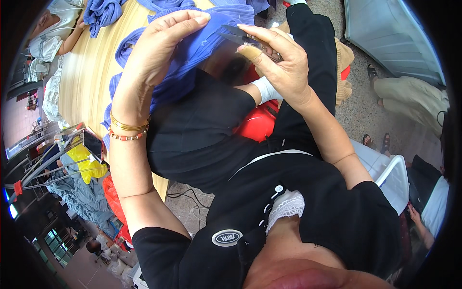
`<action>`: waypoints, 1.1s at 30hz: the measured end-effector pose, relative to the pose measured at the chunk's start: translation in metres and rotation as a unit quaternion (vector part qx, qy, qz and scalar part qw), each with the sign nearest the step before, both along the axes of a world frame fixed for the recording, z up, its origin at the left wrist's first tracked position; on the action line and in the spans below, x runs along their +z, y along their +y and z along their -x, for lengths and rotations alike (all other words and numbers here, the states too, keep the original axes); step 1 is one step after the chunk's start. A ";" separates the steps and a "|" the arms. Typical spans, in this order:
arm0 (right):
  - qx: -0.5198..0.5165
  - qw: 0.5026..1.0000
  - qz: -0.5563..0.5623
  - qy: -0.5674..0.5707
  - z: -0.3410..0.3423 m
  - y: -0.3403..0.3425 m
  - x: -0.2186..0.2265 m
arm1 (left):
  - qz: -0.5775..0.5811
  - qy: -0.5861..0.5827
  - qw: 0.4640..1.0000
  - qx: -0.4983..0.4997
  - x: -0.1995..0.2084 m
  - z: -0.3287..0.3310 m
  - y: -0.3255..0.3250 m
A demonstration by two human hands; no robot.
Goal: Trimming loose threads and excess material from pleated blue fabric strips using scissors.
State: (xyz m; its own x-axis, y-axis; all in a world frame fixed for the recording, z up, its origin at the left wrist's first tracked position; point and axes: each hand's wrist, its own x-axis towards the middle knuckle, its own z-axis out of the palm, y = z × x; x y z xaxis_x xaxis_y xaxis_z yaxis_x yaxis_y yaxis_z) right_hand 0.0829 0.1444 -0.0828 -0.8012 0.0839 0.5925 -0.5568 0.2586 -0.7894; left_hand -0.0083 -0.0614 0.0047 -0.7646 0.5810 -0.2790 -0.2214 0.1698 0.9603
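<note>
My left hand (pixel 161 43) pinches the edge of a blue-violet knit garment (pixel 202 45) between thumb and fingertips. The garment hangs down over my thigh and drapes along the wooden table. In my right hand (pixel 288 65) is a small pair of thread snips (pixel 234 34), gripped by fingers and thumb. Their dark blades point left, close to the cloth and apart from each other at the tips. A tan wrap (pixel 251 51) covers part of my right thumb. Whether the blades touch the cloth I cannot tell.
More blue-violet garments (pixel 102 14) lie on the wooden table (pixel 79 72), where another person's arm (pixel 70 44) rests. A red stool (pixel 257 124) and tan cloth (pixel 344 62) are near my legs. To the right stand a white plastic basket (pixel 394 178) and other people.
</note>
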 end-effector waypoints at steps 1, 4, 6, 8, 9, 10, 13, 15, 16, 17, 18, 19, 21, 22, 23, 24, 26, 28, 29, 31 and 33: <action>0.000 1.000 0.000 0.000 0.000 -0.001 0.000 | -0.003 0.003 1.000 0.002 0.000 0.000 0.000; -0.003 1.000 0.015 -0.002 0.001 -0.003 -0.002 | -0.011 -0.009 1.000 -0.002 -0.001 0.001 0.000; 0.027 0.997 0.049 -0.059 -0.001 -0.002 -0.004 | -0.011 -0.006 1.000 0.002 -0.002 0.000 0.000; 0.029 0.996 0.046 -0.063 -0.001 -0.002 -0.003 | -0.013 -0.002 1.000 0.005 -0.002 0.000 -0.001; 0.031 0.996 0.045 -0.070 -0.001 -0.002 -0.003 | -0.012 0.000 1.000 -0.001 -0.003 0.001 -0.001; 0.029 0.996 0.045 -0.069 0.001 -0.003 -0.005 | -0.011 0.002 1.000 -0.006 -0.004 0.002 -0.001; 0.015 0.993 0.106 -0.048 0.004 -0.007 -0.010 | -0.014 0.001 1.000 0.002 -0.003 0.001 0.000; 0.025 0.987 0.134 -0.084 0.003 -0.008 -0.010 | -0.012 0.010 1.000 0.009 -0.003 -0.001 0.001; 0.024 0.987 0.134 -0.083 0.003 -0.009 -0.009 | -0.010 0.017 1.000 0.018 -0.003 -0.002 0.002; 0.034 0.982 0.162 -0.095 0.002 -0.011 -0.006 | -0.010 0.018 1.000 0.016 -0.003 -0.002 0.003; 0.044 0.975 0.189 -0.107 0.002 -0.011 -0.003 | -0.018 0.023 0.999 0.023 -0.003 -0.003 0.004; 0.043 0.975 0.190 -0.105 0.000 -0.011 -0.001 | -0.027 0.027 0.999 0.030 -0.003 -0.003 0.005; 0.066 0.968 0.207 -0.127 -0.001 -0.011 0.003 | -0.018 0.043 0.998 0.038 -0.003 -0.005 0.007; 0.066 0.968 0.208 -0.125 -0.001 -0.011 0.003 | -0.011 0.057 0.997 0.047 -0.002 -0.006 0.007; 0.083 0.957 0.235 -0.147 0.000 -0.011 0.004 | -0.010 0.059 0.997 0.046 -0.003 -0.005 0.006; 0.099 0.945 0.262 -0.168 0.000 -0.011 0.005 | -0.015 0.052 0.998 0.042 -0.004 -0.004 0.005; 0.101 0.945 0.264 -0.165 0.002 -0.010 0.006 | -0.021 0.046 0.998 0.036 -0.003 -0.004 0.006; 0.105 0.945 0.266 -0.162 0.004 -0.008 0.006 | -0.026 0.042 0.998 0.049 -0.001 -0.007 0.008; 0.108 0.945 0.261 -0.162 0.005 -0.007 0.005 | -0.028 0.044 0.997 0.049 -0.001 -0.006 0.008; 0.115 0.947 0.254 -0.162 0.005 -0.007 0.007 | -0.026 0.059 0.997 0.047 -0.002 -0.006 0.006; 0.114 0.947 0.250 -0.167 0.005 -0.008 0.009 | -0.030 0.058 0.997 0.052 -0.001 -0.007 0.006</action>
